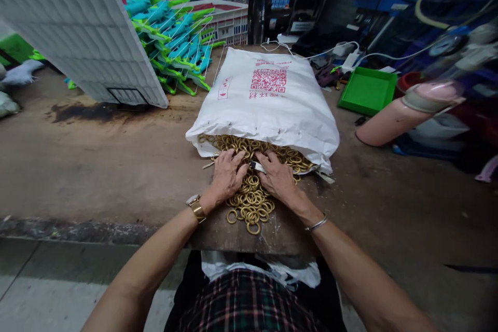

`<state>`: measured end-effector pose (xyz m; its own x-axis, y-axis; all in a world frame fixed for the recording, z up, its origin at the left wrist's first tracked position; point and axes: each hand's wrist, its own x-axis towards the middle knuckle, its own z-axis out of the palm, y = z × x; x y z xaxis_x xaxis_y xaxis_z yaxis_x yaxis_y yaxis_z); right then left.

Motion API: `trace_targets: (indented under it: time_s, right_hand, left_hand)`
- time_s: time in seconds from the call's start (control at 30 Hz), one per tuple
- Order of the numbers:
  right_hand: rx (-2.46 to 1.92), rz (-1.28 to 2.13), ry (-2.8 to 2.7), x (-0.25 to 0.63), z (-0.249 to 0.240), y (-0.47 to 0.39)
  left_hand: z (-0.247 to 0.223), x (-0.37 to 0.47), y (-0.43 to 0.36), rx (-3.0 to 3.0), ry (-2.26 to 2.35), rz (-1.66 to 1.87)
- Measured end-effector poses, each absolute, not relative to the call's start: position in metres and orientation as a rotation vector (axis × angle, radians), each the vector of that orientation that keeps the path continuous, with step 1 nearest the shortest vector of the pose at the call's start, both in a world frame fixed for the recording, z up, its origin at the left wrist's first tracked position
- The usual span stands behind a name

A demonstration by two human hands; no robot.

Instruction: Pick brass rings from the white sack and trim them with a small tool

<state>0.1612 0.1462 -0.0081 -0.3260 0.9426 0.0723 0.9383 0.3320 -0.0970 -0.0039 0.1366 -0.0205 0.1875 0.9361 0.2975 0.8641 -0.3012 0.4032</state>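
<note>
Two-handed: left grip, right grip | gold rings between (white sack beyond) | grasp: can't tell

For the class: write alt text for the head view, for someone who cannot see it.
A left hand and a right hand touch gold-coloured rings at the open mouth of a white sack on a brown table. A green tray and a pink bottle are to the right.

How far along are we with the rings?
Done: the white, red-printed sack is open, with brass-coloured rings piled before it on the brown table. In hand: left hand and right hand work at its mouth. Apparently left: rings inside, count hidden.
</note>
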Motion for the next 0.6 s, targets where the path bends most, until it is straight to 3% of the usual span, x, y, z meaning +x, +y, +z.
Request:
trace_targets:
  time_s: [0.27, 0.4, 0.6]
  right_hand:
    - [-1.642, 0.105, -2.471, 0.176, 0.002, 0.128]
    - [-1.55, 0.184, -2.304, 0.186, 0.007, 0.122]
    - [-1.289, 0.219, -1.795, 0.193, 0.067, 0.096]
  left_hand:
    - [-0.012, -0.015, 0.113, 2.184, 1.748, 0.891]
    - [-0.001, -0.022, 0.106, 2.03, 1.767, 1.126]
    - [0.08, -0.018, 0.043, 1.663, 1.486, 1.594]
